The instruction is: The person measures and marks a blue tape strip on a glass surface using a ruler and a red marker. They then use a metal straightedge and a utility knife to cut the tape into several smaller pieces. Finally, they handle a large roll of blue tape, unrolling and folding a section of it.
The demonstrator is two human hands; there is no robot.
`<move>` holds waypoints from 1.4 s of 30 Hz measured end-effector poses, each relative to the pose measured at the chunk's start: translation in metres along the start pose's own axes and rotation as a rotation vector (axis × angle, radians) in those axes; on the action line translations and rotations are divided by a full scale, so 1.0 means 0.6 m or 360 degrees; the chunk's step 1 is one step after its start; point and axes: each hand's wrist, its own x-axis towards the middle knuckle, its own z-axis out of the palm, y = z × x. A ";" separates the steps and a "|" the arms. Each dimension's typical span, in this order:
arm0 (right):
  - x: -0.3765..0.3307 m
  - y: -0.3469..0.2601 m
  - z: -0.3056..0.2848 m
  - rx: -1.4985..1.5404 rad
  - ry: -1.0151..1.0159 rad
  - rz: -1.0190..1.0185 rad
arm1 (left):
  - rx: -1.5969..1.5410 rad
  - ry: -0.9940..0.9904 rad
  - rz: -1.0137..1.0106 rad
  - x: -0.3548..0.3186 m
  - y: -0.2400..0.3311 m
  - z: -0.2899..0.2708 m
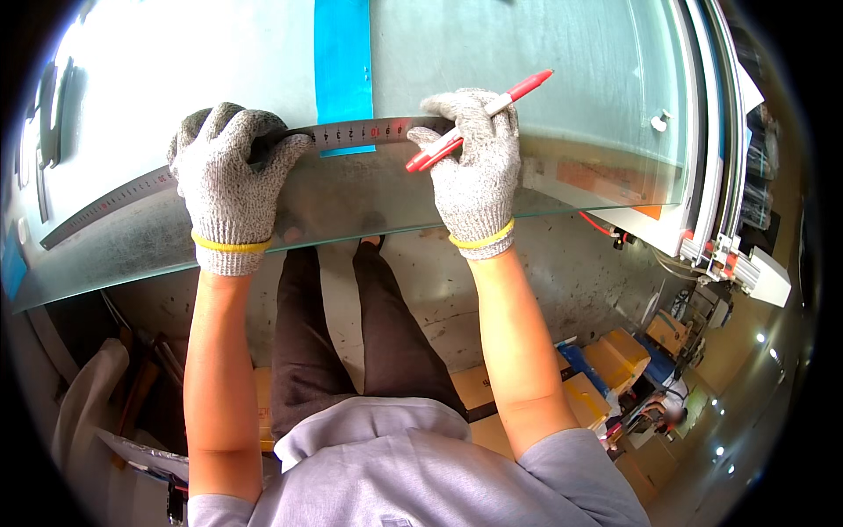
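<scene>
A large glass sheet (580,105) lies before me, its near edge crossing above my legs. Along it runs a long metal ruler (356,133), bending across the wide view. My left hand (230,167), in a grey knit glove with a yellow cuff, grips the ruler left of centre, thumb along its face. My right hand (479,167), gloved alike, is closed around a red and white marker (496,107) that slants up to the right; its thumb is by the ruler's right end. A blue strip (343,61) passes beneath the ruler, and a short bit of it shows below.
A white metal frame with a rail (716,132) borders the glass at right, ending in a fitting with hoses (729,268). Dark bars (53,123) are at far left. Cardboard boxes (615,360) stand on the floor behind me, at right, near another person (663,408).
</scene>
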 end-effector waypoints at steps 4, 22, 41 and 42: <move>-0.006 0.000 0.003 0.0293 0.0332 0.0011 | 0.0009 -0.0041 -0.0019 0.002 0.008 0.000; -0.024 -0.059 0.006 0.0596 -0.0066 -0.0077 | 0.0007 -0.0012 0.0030 0.003 0.003 0.002; -0.014 -0.054 0.024 0.0537 -0.0127 -0.0194 | 0.0014 -0.0020 0.0000 0.000 -0.002 0.008; -0.013 -0.055 0.023 0.0532 -0.0129 -0.0197 | 0.0024 -0.0021 0.0013 0.000 -0.001 0.006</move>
